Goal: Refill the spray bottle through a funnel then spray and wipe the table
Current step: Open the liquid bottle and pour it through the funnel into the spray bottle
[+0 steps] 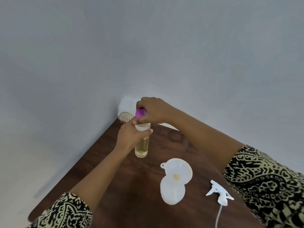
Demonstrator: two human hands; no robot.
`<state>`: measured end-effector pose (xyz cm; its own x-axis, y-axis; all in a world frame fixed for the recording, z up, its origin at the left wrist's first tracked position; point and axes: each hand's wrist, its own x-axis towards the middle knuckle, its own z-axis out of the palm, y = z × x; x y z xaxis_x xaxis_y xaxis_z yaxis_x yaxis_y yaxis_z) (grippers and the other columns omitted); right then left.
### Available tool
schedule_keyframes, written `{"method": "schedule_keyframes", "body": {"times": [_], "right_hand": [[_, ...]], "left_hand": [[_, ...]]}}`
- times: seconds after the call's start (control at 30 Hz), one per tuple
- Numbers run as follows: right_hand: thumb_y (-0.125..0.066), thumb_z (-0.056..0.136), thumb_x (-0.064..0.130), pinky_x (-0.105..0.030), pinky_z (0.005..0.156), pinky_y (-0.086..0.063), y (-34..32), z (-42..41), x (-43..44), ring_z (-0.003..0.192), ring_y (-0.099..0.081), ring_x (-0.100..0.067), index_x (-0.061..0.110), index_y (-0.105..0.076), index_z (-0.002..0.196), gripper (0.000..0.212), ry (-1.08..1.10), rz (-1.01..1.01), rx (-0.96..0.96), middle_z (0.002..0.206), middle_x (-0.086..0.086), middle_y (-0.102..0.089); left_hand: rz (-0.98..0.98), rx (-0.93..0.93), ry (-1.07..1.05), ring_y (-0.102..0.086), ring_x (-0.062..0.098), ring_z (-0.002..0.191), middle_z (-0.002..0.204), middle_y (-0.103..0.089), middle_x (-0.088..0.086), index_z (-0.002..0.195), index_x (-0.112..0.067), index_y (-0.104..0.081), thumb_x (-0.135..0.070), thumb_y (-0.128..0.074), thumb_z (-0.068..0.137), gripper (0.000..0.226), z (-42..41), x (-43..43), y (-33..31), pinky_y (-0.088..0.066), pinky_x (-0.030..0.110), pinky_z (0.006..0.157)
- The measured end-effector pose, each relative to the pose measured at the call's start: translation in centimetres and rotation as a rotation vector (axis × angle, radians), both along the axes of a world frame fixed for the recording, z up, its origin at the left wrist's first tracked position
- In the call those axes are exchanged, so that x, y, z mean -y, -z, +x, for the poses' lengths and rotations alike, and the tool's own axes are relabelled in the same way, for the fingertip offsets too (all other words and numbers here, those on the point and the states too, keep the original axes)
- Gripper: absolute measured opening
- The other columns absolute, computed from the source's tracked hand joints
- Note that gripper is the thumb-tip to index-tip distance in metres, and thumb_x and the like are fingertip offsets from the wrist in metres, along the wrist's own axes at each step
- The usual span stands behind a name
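Spray head (pixel 219 194) right of funnel (pixel 179 170) on worktop (pixel 131 186); beyond funnel, left grip (pixel 130 135) grasping bottle (pixel 142 147), right grip (pixel 153 111) pinching purple cap (pixel 139 113) atop.

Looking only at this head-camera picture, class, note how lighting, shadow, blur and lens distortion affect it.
Head view: soft, even light, no harsh glare; a faint shadow on the wall left of the table; wide-angle lens slants the table edge; white funnel nearly washed out.
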<state>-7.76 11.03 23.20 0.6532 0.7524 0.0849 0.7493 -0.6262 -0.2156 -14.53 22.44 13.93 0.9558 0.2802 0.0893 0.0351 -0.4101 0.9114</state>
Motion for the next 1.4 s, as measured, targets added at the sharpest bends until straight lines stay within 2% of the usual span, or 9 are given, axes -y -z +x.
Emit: {"method": "schedule_keyframes", "body": {"times": [0.47, 0.6, 0.73, 0.87, 1.0, 1.1, 1.2, 1.3, 1.4], "right_hand": [[-0.063, 0.085, 0.047, -0.027, 0.071, -0.039, -3.9, -5.9, -1.8, 0.079, -0.048, -0.013, 0.012, -0.063, 0.102, 0.038, -0.155, 0.033, -0.015, 0.092, 0.003, -0.055], [-0.061, 0.081, 0.052, -0.024, 0.069, -0.039, -4.2, -6.3, -2.3, 0.077, -0.050, -0.011, 0.013, -0.065, 0.102, 0.045, -0.164, 0.055, -0.011, 0.091, 0.004, -0.057], [-0.070, 0.083, 0.036, -0.011, 0.072, -0.035, -4.4, -6.9, -2.5, 0.079, -0.050, 0.000, 0.015, -0.065, 0.109, 0.034, -0.240, 0.092, -0.090, 0.095, 0.013, -0.053], [-0.069, 0.085, 0.029, -0.008, 0.084, -0.036, -5.6, -7.3, -2.2, 0.102, -0.053, -0.004, 0.016, -0.063, 0.117, 0.035, -0.340, -0.029, -0.203, 0.116, 0.009, -0.058], [-0.067, 0.085, 0.039, -0.015, 0.102, -0.032, -6.9, -8.5, -2.2, 0.132, -0.039, -0.001, 0.028, -0.060, 0.124, 0.041, -0.242, -0.013, -0.362, 0.134, 0.026, -0.048], [-0.051, 0.084, 0.065, -0.024, 0.078, -0.047, -7.0, -9.4, -3.1, 0.093, -0.065, -0.015, 0.018, -0.071, 0.097, 0.052, 0.081, -0.040, -0.007, 0.097, 0.003, -0.073], [-0.045, 0.081, 0.071, -0.027, 0.057, -0.045, -6.0, -10.3, -4.0, 0.061, -0.063, -0.018, 0.008, -0.067, 0.071, 0.067, 0.180, -0.326, 0.155, 0.062, -0.004, -0.067], [-0.063, 0.084, 0.044, -0.030, 0.073, -0.047, -6.4, -10.3, -3.9, 0.090, -0.062, -0.017, 0.017, -0.065, 0.108, 0.036, 0.000, -0.434, 0.071, 0.100, 0.000, -0.069], [-0.073, 0.081, 0.024, -0.031, 0.104, -0.034, -7.7, -10.1, -3.3, 0.134, -0.037, -0.018, 0.031, -0.014, 0.150, 0.091, -0.114, -0.511, -0.310, 0.153, 0.004, -0.031]], "left_hand": [[-0.023, 0.044, 0.080, -0.070, 0.006, 0.077, 0.081, -0.073, -0.007, 0.088, -0.027, -0.070, -0.040, -0.078, 0.056, 0.036, -6.4, -3.2, -3.2, -0.058, 0.031, 0.072], [-0.031, 0.050, 0.120, -0.070, 0.007, 0.076, 0.080, -0.073, -0.006, 0.090, -0.023, -0.071, -0.037, -0.079, 0.056, 0.038, -6.8, -4.1, -3.6, -0.057, 0.026, 0.069], [-0.076, 0.042, 0.201, -0.071, 0.011, 0.076, 0.079, -0.073, -0.002, 0.090, -0.016, -0.070, -0.032, -0.080, 0.058, 0.038, -7.1, -4.9, -3.2, -0.056, 0.024, 0.065], [-0.033, 0.054, 0.238, -0.070, 0.005, 0.076, 0.078, -0.073, -0.008, 0.087, -0.027, -0.069, -0.030, -0.086, 0.060, 0.032, -7.4, -5.7, -3.1, -0.057, 0.022, 0.069], [0.011, 0.043, 0.242, -0.066, -0.005, 0.076, 0.079, -0.071, -0.014, 0.090, -0.032, -0.066, -0.024, -0.085, 0.068, 0.030, -7.8, -6.0, -2.8, -0.051, 0.013, 0.065], [0.033, 0.029, 0.264, -0.066, -0.005, 0.075, 0.081, -0.071, -0.013, 0.091, -0.029, -0.066, -0.027, -0.084, 0.070, 0.028, -8.1, -6.0, -2.5, -0.048, 0.011, 0.064], [0.033, 0.032, 0.256, -0.067, 0.003, 0.078, 0.084, -0.070, -0.013, 0.095, -0.028, -0.065, -0.028, -0.084, 0.069, 0.031, -8.4, -5.8, -2.3, -0.051, 0.017, 0.069], [0.020, 0.021, 0.255, -0.068, 0.003, 0.079, 0.083, -0.071, -0.014, 0.091, -0.030, -0.067, -0.028, -0.085, 0.067, 0.030, -8.7, -5.7, -1.7, -0.052, 0.018, 0.071], [0.031, 0.008, 0.272, -0.067, 0.004, 0.081, 0.088, -0.069, -0.015, 0.097, -0.030, -0.066, -0.031, -0.085, 0.069, 0.034, -9.2, -5.5, -1.3, -0.051, 0.016, 0.069]]}}
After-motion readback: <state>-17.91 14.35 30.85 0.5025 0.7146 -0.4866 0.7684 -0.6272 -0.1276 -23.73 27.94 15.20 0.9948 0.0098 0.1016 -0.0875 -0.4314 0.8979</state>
